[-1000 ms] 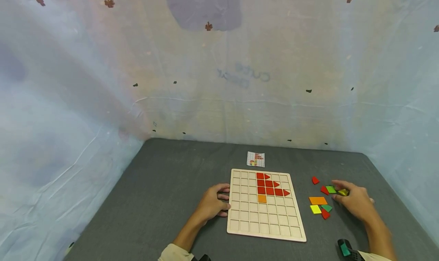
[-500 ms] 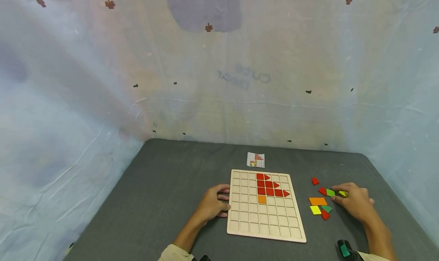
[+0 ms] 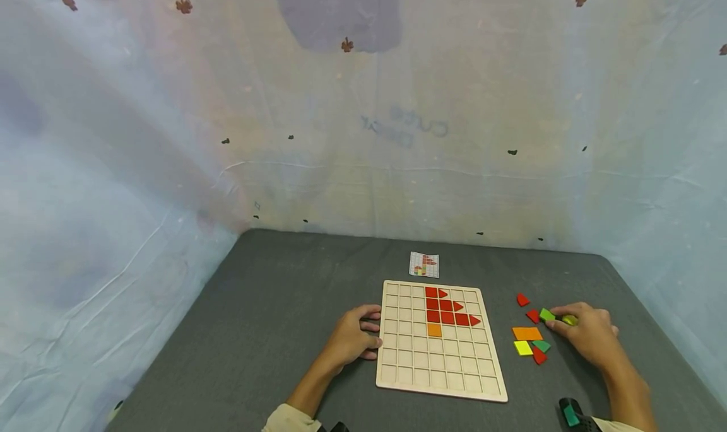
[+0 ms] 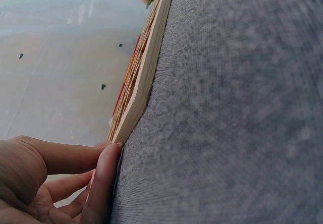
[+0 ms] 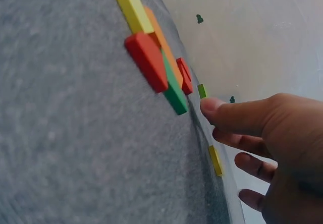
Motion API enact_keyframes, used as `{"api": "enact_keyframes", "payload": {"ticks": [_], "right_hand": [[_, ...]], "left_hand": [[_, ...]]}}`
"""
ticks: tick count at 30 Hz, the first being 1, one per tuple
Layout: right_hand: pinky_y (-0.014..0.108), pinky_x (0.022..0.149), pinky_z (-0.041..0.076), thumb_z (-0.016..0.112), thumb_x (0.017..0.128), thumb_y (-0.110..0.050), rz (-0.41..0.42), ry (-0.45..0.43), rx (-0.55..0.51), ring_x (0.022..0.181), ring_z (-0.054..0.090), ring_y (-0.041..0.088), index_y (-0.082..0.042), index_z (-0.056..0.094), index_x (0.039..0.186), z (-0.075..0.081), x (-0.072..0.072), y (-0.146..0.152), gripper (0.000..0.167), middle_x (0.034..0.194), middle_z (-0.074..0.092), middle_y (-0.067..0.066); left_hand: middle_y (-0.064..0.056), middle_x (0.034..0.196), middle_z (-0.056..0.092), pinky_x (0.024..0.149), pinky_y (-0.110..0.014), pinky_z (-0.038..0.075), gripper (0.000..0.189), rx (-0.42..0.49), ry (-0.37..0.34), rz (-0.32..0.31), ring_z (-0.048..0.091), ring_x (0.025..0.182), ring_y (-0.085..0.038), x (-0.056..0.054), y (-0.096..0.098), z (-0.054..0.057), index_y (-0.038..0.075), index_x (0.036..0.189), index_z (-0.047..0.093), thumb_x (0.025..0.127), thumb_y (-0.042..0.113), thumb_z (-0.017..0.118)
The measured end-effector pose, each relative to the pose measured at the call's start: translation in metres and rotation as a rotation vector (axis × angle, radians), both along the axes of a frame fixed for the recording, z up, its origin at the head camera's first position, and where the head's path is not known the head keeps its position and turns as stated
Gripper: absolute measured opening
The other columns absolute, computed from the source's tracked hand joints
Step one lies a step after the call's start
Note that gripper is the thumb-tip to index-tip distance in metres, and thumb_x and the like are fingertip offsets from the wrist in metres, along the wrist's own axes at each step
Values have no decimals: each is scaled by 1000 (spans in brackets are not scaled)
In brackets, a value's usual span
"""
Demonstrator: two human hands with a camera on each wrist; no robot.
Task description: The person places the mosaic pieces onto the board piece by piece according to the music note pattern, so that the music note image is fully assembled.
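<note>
My left hand (image 3: 353, 337) rests at the left edge of a wooden grid board (image 3: 417, 359), thumb and fingertips touching the rim. In the left wrist view its fingertips meet the board edge (image 4: 139, 100). Red square and pointed tiles (image 3: 447, 317) and an orange square tile (image 3: 434, 330) lie in the board's cells. To the right, my right hand (image 3: 591, 332) pinches a light green tile (image 3: 546, 315) between thumb and index finger. That green tile (image 5: 202, 90) shows at the thumb tip in the right wrist view. A yellow tile (image 5: 215, 160) lies below the other fingers.
Beside the board lie an orange rectangle (image 3: 527, 333), a yellow tile (image 3: 523, 348), a dark green tile (image 3: 541, 345) and several red tiles (image 3: 539, 356). A small pattern card (image 3: 424, 264) lies behind the board on the grey table (image 3: 284, 280). Hanging fabric (image 3: 363, 192) surrounds the table.
My right hand has moved slightly left and now grips the light green tile, which has turned and shifted up from beside the red tile. The left hand and board stay put.
</note>
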State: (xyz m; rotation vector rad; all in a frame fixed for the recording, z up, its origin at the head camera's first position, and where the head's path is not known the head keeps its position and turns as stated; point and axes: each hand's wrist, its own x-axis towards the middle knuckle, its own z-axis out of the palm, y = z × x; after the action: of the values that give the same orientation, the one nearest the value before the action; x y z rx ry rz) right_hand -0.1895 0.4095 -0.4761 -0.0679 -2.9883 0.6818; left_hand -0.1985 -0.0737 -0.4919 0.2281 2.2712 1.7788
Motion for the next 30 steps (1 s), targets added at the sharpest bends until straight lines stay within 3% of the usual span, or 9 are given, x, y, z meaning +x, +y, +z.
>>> {"api": "enact_keyframes", "payload": {"ticks": [6,12,21,30], "right_hand": [[70,86,52,76,100,-30,35,-6,-28,113,62,57,6,75,120,8,-5,-11,41,121,71,34],[69,87,53,77,99,-34,68,-25,-36,111,65,53,4,75,121,13,-8,-29,44,120,72,31],[56,79,60,79,97,-30,122,6,-75,98,70,36,1,77,119,19,-8,-60,38,115,74,23],[56,83,58,80,96,-27,209,41,-122,103,67,32,-6,79,117,15,-11,-87,30,120,72,17]], "left_hand": [[-16,135,62,61,-37,66,67,1,6,-3,68,110,-26,0,0,0,1,146,59,83,-12,77],[-16,135,62,61,-37,66,67,3,7,-3,68,110,-26,0,0,0,1,147,59,83,-12,77],[-16,135,62,61,-37,66,67,3,6,-7,68,109,-26,1,0,1,1,147,59,83,-13,77],[-15,134,62,61,-37,66,66,2,8,-6,68,109,-26,1,0,0,1,146,59,84,-12,78]]}}
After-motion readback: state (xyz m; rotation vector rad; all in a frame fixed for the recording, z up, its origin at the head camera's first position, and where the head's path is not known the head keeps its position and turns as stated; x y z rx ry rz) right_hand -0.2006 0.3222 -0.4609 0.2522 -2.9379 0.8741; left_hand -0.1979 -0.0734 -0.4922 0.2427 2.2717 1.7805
